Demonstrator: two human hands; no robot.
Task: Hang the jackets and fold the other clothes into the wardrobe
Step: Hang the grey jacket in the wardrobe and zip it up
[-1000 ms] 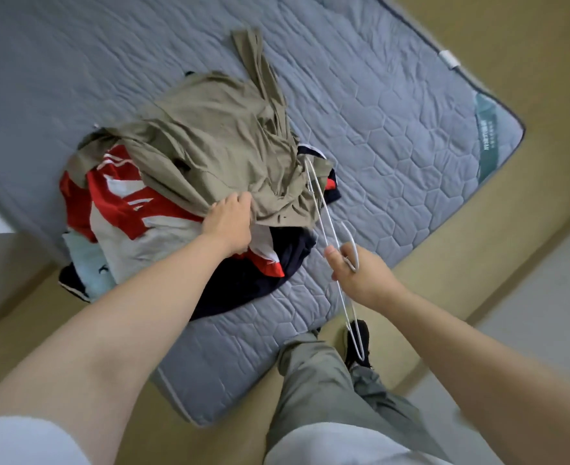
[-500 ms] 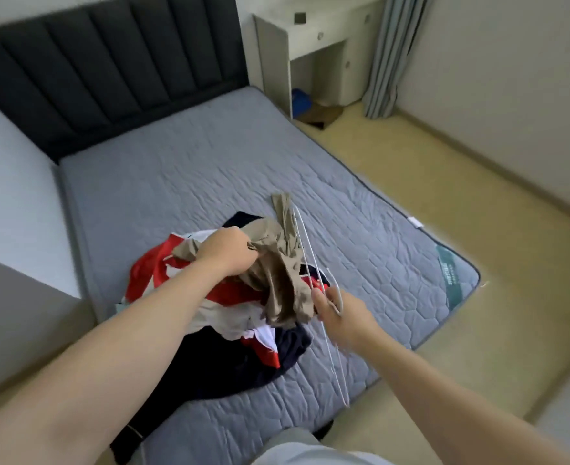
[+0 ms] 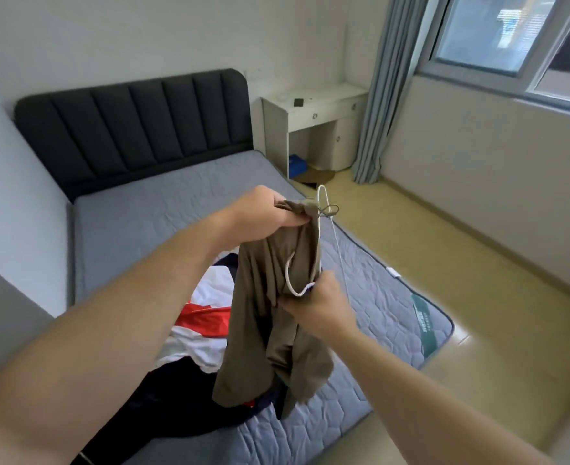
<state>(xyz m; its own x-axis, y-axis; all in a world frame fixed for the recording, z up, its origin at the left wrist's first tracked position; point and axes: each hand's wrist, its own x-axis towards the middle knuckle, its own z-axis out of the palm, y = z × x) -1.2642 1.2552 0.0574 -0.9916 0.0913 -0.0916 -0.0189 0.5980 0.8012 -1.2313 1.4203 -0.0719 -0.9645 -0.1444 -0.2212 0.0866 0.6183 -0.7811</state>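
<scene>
My left hand (image 3: 266, 213) grips the top edge of an olive-brown jacket (image 3: 276, 317) and holds it up above the bed, so it hangs down crumpled. My right hand (image 3: 317, 305) pinches a white wire hanger (image 3: 325, 229) against the jacket's front; the hook curls near my fingers and one end of the frame sticks up beside the collar. Under the jacket, a pile of clothes (image 3: 203, 327) in red, white and dark navy lies on the grey mattress (image 3: 162, 209).
A dark padded headboard (image 3: 136, 129) backs the bed. A white desk (image 3: 313, 119) stands in the corner beside a grey-blue curtain (image 3: 380, 105) and a window (image 3: 511, 38). Bare yellow floor (image 3: 444, 250) runs along the bed's right side.
My left hand has lifted the olive jacket off the pile and raised it high. My right hand has brought the hanger up against it. The camera has tilted up towards the room.
</scene>
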